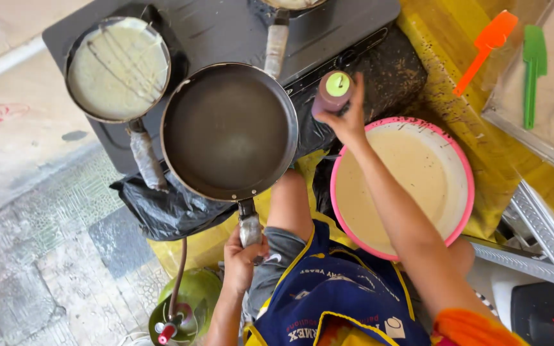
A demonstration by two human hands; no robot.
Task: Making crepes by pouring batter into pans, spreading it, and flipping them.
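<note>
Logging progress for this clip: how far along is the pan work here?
Done: the small pan already holds spread batter with dark drizzle lines. In hand: the left hand grips the handle of the empty dark pan, while the right hand holds a squeeze bottle beside it. Left: no batter is in that pan yet, and the pink basin is still nearly full.

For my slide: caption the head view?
Left hand grips empty pan; right hand holds bottle beside batter bowl.

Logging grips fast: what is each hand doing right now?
Left hand: closed on the empty pan's handle.
Right hand: closed around a small bottle with a green cap.
</note>
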